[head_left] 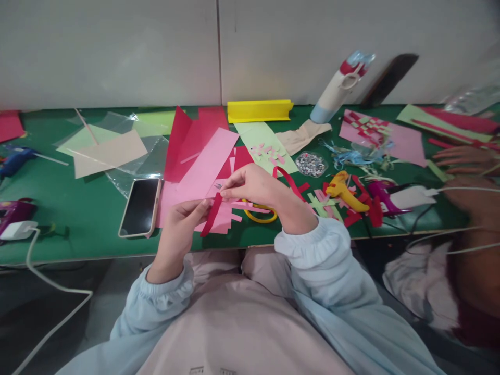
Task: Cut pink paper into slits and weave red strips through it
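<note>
A narrow red paper strip (pixel 211 216) is pinched between my two hands above pink paper sheets (pixel 207 156). My left hand (pixel 182 224) grips it from the left, thumb against the fingers. My right hand (pixel 253 187) is closed on its upper end. Under my right hand lie yellow-handled scissors (pixel 261 214), partly hidden, among cut pink strips. Another red strip (pixel 291 182) curves behind my right wrist. Just beyond, a light green sheet (pixel 265 146) carries small pink and green paper pieces. A phone (pixel 140 207) rests left of the pink paper.
To the right are a yellow glue gun (pixel 346 191) on paper scraps, a sequin pile (pixel 311 164), a woven paper piece (pixel 367 127) and a bottle (pixel 338 91). A person's hand (pixel 466 159) is at far right. A blue glue gun (pixel 17 160) and white cable (pixel 58 285) are left.
</note>
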Tool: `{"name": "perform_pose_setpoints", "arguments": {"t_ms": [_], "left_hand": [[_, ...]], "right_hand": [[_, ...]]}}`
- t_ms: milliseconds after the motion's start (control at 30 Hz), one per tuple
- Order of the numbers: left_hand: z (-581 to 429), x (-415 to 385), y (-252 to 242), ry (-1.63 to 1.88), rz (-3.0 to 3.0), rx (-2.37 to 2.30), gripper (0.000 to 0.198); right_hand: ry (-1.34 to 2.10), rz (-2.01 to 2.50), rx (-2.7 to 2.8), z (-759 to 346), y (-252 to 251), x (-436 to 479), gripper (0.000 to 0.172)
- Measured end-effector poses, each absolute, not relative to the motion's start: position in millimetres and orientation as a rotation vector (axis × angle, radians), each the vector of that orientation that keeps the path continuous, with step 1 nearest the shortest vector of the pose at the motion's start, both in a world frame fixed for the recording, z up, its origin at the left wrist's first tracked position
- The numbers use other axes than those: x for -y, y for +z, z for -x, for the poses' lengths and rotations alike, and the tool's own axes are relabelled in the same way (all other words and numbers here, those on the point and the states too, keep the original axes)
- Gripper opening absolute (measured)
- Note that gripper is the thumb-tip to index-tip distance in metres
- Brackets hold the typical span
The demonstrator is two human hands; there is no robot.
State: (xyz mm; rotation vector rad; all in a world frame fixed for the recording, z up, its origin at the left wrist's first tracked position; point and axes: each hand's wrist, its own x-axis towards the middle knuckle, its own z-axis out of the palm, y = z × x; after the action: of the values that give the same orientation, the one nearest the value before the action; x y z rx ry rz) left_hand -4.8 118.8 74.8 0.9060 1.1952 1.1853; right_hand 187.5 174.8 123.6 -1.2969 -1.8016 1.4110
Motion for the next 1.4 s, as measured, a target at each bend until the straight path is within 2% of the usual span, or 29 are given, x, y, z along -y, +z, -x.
{"name": "perform_pose_setpoints", "arguments": {"t_ms": [233, 433, 767, 967, 1100, 1400], "left_hand": [[1.4, -118.1, 60.1, 1.329, -0.917, -1.206, 0.026], [-0.5, -114.4, 59.2, 1.298, -0.853, -1.210, 0.027], [-8.0, -112.3, 63.2, 1.323, -0.745, -1.158, 0.029], [-7.2, -111.0, 59.8, 1.301, -0.656, -1.107, 0.029], [-0.2, -105.4, 61.0, 1.194, -0.703, -1.120, 0.027], [16.0, -84.4, 59.6, 0.738, -0.989, -1.137, 0.024]], "right_hand": [[1.320, 1.285, 1.813, -182.0, 109.8, -171.0, 0.016], [1.215, 1.341, 1.870, -176.6, 109.7, -164.9, 0.009], [1.011, 1.441, 1.931, -169.0, 109.5, -159.3, 0.014], [0.984, 1.397, 1.995, -167.3, 112.2, -155.1, 0.010], [0.945, 1.436, 2.086, -168.2, 112.2, -143.4, 0.009], [1.144, 1.435, 2.182, -179.1, 108.5, -108.7, 0.010]]}}
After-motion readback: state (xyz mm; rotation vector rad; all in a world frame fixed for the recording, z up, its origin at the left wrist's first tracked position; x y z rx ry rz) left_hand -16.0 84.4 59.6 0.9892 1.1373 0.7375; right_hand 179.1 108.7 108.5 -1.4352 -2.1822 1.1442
